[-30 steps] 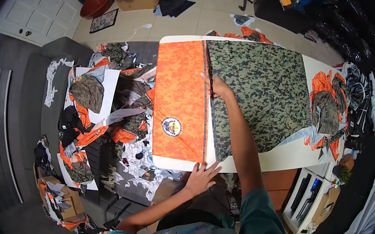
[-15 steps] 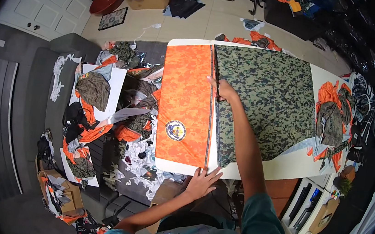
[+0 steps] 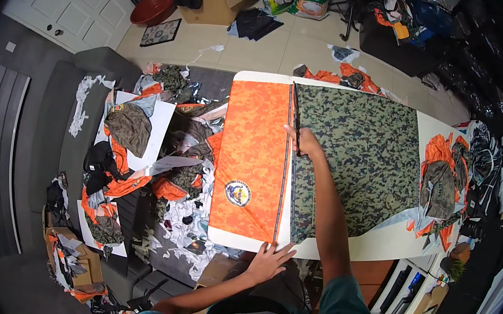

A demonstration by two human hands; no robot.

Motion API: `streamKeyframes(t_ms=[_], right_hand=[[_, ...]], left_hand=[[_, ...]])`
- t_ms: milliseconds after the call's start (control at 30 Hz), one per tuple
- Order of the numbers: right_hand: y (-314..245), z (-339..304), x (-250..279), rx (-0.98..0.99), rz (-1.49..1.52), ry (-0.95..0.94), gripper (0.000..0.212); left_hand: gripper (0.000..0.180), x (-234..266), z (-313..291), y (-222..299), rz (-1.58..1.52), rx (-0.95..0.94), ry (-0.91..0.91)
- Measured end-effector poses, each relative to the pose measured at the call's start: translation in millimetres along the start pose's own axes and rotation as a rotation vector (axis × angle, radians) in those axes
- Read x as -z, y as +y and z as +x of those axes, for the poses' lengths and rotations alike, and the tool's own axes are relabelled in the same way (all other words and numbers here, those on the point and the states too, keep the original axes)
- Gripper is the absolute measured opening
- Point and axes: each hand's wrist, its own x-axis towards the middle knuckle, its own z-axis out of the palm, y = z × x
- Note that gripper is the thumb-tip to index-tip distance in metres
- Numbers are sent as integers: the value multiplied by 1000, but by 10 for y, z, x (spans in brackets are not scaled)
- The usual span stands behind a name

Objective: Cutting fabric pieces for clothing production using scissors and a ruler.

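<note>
One black tool (image 3: 297, 109), clasped in the right hand (image 3: 308, 143), points its length toward the desk's (image 3: 371, 249) far edge, between orange fabric (image 3: 255, 136) and camouflage fabric (image 3: 366, 158), left hand (image 3: 265, 263) spread nearside, crumpled garments (image 3: 439, 188) rightward.

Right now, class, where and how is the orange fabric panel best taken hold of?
Probably pinch the orange fabric panel at its near-left corner, coming from the person's left. It lies flat, its left edge close along the white table's rim, so getting underneath looks easiest there. The left hand is by the near-right corner.
</note>
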Motion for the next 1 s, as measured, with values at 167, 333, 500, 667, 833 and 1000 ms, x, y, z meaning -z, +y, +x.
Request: streamKeyframes(t_ms=[167, 333, 500, 667, 833, 1000], right_hand=[[5, -60, 27, -9, 42, 8, 52], [182, -280, 88, -4, 195, 134, 49], [530, -575, 305, 19, 294, 226, 43], [1418, -1174, 1427, -42, -80, 424, 39], [2977, -2444, 2966, -175, -433, 838, 49], [3193, -3255, 3135, -122, -369, 687, 43]], left_hand=[[59, 59, 50, -81, -90, -26, 48], [46, 119, 484, -870, -688, 179, 72], [54, 255, 770, -1610, -17, 376, 607], [41, 149, 807, -1709, -180, 457, 721], [12, 40, 1036, -1706, -275, 466, 789], [15, -77, 1300, -1479, -244, 420, 836]])
